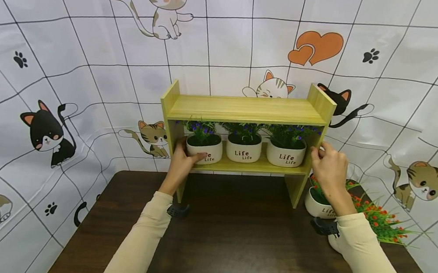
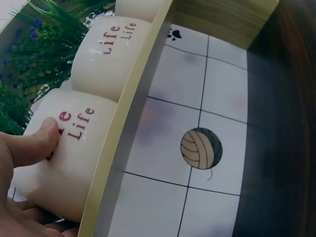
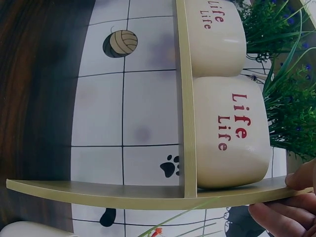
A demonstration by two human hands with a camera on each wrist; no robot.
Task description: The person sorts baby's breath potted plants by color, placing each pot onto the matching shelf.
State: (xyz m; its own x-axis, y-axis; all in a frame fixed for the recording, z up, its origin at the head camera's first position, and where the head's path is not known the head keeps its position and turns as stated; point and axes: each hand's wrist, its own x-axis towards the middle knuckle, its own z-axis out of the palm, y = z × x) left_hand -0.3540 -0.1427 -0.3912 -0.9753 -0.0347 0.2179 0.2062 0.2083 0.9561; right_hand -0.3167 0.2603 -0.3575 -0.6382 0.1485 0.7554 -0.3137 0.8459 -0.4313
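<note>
A light wooden two-tier shelf (image 1: 245, 108) stands at the back of the dark table. Three white "Life" pots with green plants and small purple flowers sit in a row on its lower board. My left hand (image 1: 182, 163) holds the left pot (image 2: 74, 148), thumb across the printed front and fingers around its outer side. The middle pot (image 1: 243, 150) is beside it, touched by neither hand. By the right pot (image 3: 232, 128), my right hand (image 1: 328, 169) pinches the edge of the shelf's right side panel (image 3: 123, 197), thumb inside and fingers outside.
Right of the shelf, partly behind my right arm, stand a white pot (image 1: 317, 205) and another plant with orange-red flowers (image 1: 382, 222). A wall covering (image 1: 231, 45) with cartoon cats rises behind the dark brown table (image 1: 232, 243).
</note>
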